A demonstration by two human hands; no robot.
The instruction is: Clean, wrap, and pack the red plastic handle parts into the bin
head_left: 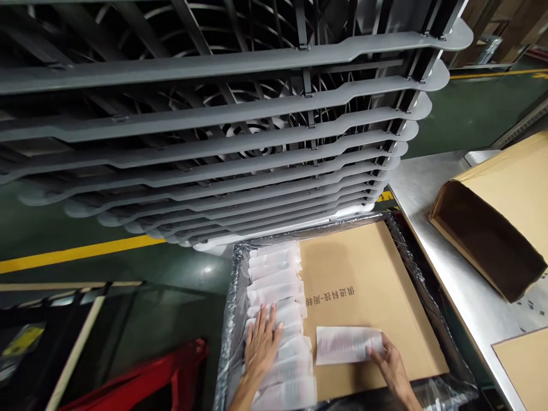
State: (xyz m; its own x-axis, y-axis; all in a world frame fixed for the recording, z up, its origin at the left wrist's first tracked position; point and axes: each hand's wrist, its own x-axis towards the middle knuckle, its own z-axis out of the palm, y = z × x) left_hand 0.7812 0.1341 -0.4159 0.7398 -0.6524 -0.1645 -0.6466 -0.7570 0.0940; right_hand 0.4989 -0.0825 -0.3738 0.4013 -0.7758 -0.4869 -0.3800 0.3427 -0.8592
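My left hand (pixel 261 345) lies with its fingers spread on a row of flat white packets (pixel 278 294). They overlap along the left side of a plastic-lined box (pixel 231 319). My right hand (pixel 391 365) pinches the right end of a single white packet (pixel 340 345) with faint print showing through. That packet is over a brown cardboard sheet (pixel 363 262) printed with dark characters, which covers the rest of the box's contents. Whether the packet touches the sheet, I cannot tell. What the packets contain is hidden.
A large grey slatted housing with fans (pixel 240 120) stands just beyond the box. To the right, an open cardboard carton (pixel 509 200) rests on a metal table (pixel 454 285). A red frame (pixel 149 377) is at lower left, by a yellow floor line (pixel 85 251).
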